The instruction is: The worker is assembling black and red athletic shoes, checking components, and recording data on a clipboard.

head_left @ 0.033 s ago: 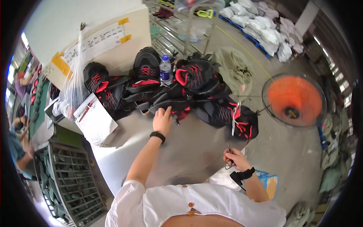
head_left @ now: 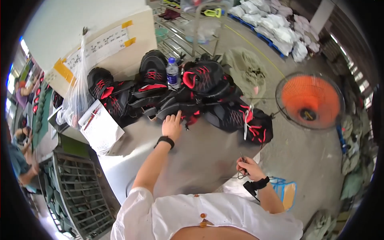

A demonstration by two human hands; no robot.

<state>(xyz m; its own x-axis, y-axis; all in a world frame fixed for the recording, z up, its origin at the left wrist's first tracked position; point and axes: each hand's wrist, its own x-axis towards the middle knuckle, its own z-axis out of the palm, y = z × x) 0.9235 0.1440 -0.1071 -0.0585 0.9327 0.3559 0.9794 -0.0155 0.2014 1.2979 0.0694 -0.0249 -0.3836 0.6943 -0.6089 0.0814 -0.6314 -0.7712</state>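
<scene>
While the L hand (head_left: 172, 129), fingers slightly parted, touches a black-and-red sports shoe (head_left: 181, 107) at frame ctr, the R hand (head_left: 251, 169), lower right, is clamped on small dark metal scissors (head_left: 243, 159). Shoe's prob. light, w/ soft upper, stiff sole: grip by sole edge. Vs. earlier frame, view's shifted slightly; hands approx. same.

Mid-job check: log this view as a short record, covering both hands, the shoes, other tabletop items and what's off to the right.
Left hand: fingertips at the near edge of a black shoe; grip unclear
Right hand: holding small scissors, above the table's near right side
Shoes: black with red details, heaped along the far side
Bottle: clear, blue cap, upright among shoes
Papers: left side, red pen on top
Right: orange fan
</scene>
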